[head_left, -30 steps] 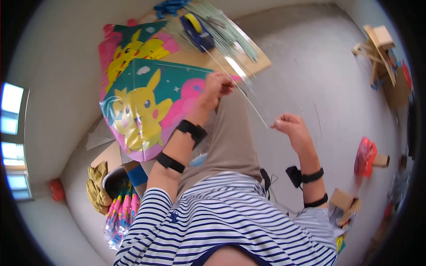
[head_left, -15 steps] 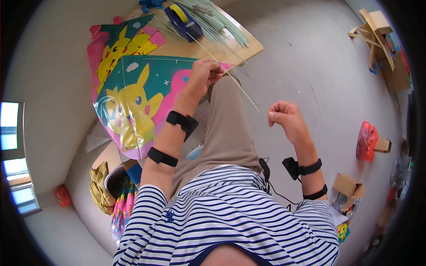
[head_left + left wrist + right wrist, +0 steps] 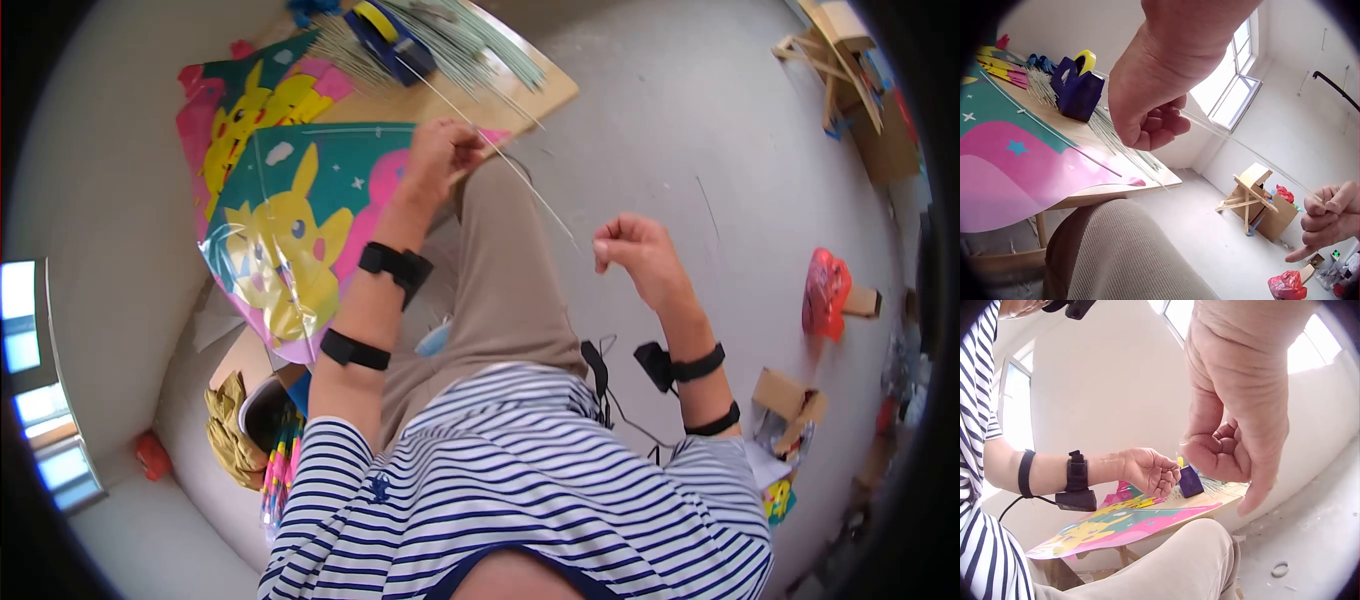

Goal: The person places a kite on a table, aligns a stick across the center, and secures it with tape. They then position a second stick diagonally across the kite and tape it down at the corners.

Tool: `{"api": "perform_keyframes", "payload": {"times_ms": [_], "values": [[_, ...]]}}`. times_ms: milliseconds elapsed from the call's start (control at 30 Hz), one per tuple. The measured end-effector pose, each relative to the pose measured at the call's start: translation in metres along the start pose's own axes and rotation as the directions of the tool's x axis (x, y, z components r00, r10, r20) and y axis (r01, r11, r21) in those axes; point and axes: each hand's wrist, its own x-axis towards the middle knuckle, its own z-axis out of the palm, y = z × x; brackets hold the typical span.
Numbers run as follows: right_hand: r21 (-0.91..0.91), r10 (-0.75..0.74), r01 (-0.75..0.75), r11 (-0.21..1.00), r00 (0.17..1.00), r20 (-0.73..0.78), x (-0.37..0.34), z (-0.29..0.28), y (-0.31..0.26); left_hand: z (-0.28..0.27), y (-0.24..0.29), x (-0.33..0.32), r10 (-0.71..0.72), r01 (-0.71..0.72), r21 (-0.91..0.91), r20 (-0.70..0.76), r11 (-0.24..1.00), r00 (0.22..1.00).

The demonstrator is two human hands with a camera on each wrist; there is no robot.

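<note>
My left hand (image 3: 440,160) grips a thin pale stick (image 3: 1254,152) between curled fingers, over the near edge of the table. The stick slants from beside the tape dispenser (image 3: 395,45) toward my right hand (image 3: 645,255). There the thumb and index finger pinch together at its far end, seen in the left wrist view. A plastic kite sheet (image 3: 300,225) with a yellow cartoon figure on teal and pink lies left of my left hand. Another thin rod runs along its upper edge.
More printed sheets (image 3: 235,120) lie behind on the wooden table (image 3: 545,100), beside a bundle of pale green sticks (image 3: 480,55). A wooden stool (image 3: 825,75), a red plastic bag (image 3: 826,295) and a cardboard box (image 3: 785,395) stand to the right. Folded kites (image 3: 282,465) are at lower left.
The head view has turned, so table, sheets and hands sit further left and higher. My left hand still holds the stick, and my right hand stays near its far end.
</note>
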Motion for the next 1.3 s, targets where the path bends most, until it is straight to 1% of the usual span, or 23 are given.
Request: {"api": "perform_keyframes", "payload": {"times_ms": [100,367,467,567,667,767,867,900,1000,1100,1200,1300], "values": [[0.058,-0.021,0.02,0.998,1.0,0.02,0.001,0.0,-0.001,0.003,0.006,-0.002,0.007,-0.007,0.043,-0.009,0.999,1.0],[0.042,-0.029,0.028,0.999,0.999,0.017,0.002,0.0,0.0,0.003,0.005,-0.003,0.004,-0.004,0.038,-0.001,0.999,1.0],[0.027,-0.031,0.03,0.999,0.999,0.015,0.002,0.0,0.002,0.002,0.003,-0.002,0.007,-0.008,0.023,0.054,1.0,0.999],[0.009,-0.03,0.03,1.0,0.999,0.021,0.004,0.0,0.001,0.007,-0.002,-0.004,0.008,-0.008,0.029,-0.001,1.0,1.0],[-0.002,-0.02,0.02,1.0,1.0,0.01,0.002,0.003,-0.001,0.011,-0.001,-0.006,-0.015,0.017,0.067,-0.016,0.998,1.0],[0.003,-0.013,0.013,1.0,1.0,0.009,0.002,0.003,-0.001,0.02,0.003,-0.014,-0.001,0.003,0.041,-0.046,0.999,0.999],[-0.021,0.007,-0.008,1.0,1.0,-0.013,0.004,0.002,0.0,0.019,0.005,-0.017,-0.025,0.025,0.0,-0.05,1.0,0.998],[-0.037,0.014,-0.015,0.999,1.0,-0.026,0.004,0.0,0.001,0.012,0.001,-0.011,-0.032,0.032,-0.003,-0.032,0.999,0.999],[-0.077,0.023,-0.027,0.997,0.998,-0.059,0.007,-0.002,0.004,-0.015,0.01,-0.005,-0.025,0.026,0.033,-0.044,0.999,0.999],[-0.097,0.029,-0.037,0.995,0.996,-0.083,0.012,-0.005,0.009,-0.062,0.038,0.009,-0.047,0.059,0.092,-0.119,0.994,0.992],[-0.101,0.061,-0.072,0.992,0.992,-0.109,0.018,-0.01,0.016,-0.115,0.07,0.031,-0.018,0.058,0.181,-0.213,0.982,0.977],[-0.093,0.101,-0.114,0.989,0.986,-0.136,0.026,-0.013,0.022,-0.157,0.097,0.064,0.028,0.051,0.231,-0.326,0.972,0.945]]}}
